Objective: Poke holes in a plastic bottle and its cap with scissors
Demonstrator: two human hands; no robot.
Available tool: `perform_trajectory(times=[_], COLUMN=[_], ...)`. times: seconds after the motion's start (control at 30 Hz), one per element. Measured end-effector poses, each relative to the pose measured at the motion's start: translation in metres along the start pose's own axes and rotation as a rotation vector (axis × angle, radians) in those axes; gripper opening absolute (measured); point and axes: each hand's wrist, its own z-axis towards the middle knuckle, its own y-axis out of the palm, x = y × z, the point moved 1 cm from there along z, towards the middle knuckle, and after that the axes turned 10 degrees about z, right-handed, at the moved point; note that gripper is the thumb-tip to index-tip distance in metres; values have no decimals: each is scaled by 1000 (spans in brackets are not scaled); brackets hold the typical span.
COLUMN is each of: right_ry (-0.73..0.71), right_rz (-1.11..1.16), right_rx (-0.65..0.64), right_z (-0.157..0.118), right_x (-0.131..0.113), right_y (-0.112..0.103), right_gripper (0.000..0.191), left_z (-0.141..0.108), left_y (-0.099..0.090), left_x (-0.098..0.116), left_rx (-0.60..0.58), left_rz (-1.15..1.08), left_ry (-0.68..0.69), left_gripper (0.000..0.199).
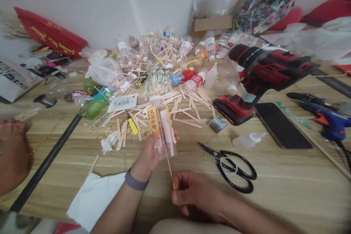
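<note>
My left hand [150, 153], with a grey band at the wrist, is wrapped round a clear plastic bottle [170, 150]. The bottle has a yellow label with dark characters and a whitish strip beside it, and its neck points away from me. Between the fingertips of my right hand [183, 192] is a thin wooden stick [169, 166]. The stick's far part lies along the bottle; whether it is inside or in front, I cannot tell. Black-handled scissors [233, 170] lie to the right of my right hand. Beside my left forearm is a white paper sheet [95, 193].
Loose wooden sticks [189, 111] and several plastic bottles fill the table's middle and back. A red drill [270, 67], a phone [282, 126], a blue glue gun [330, 117] and a small squeeze bottle [248, 140] stand or lie right. Another person's hand [12, 153] is at left, beyond a black bar [52, 161].
</note>
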Motion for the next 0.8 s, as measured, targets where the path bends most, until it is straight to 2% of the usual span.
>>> perform_trajectory(times=[0.23,0.37,0.57,0.8], right_ry=[91,54,-36,53], right_rz=[1,-4,14,-14], right_rx=[-90,-23,47,-80], right_z=[-3,0,1,-5], right_x=[-3,-1,-3,-5], right_y=[4,0,-2,4], right_gripper=[60,55,61,58], left_z=[2,1,-1,0], left_y=[-2,0,3,1], left_x=[1,0,0,3], left_rx=[30,27,22,47], left_rz=[-2,10,39,38], left_ry=[29,38,13,53], left_gripper=[37,38,45,35])
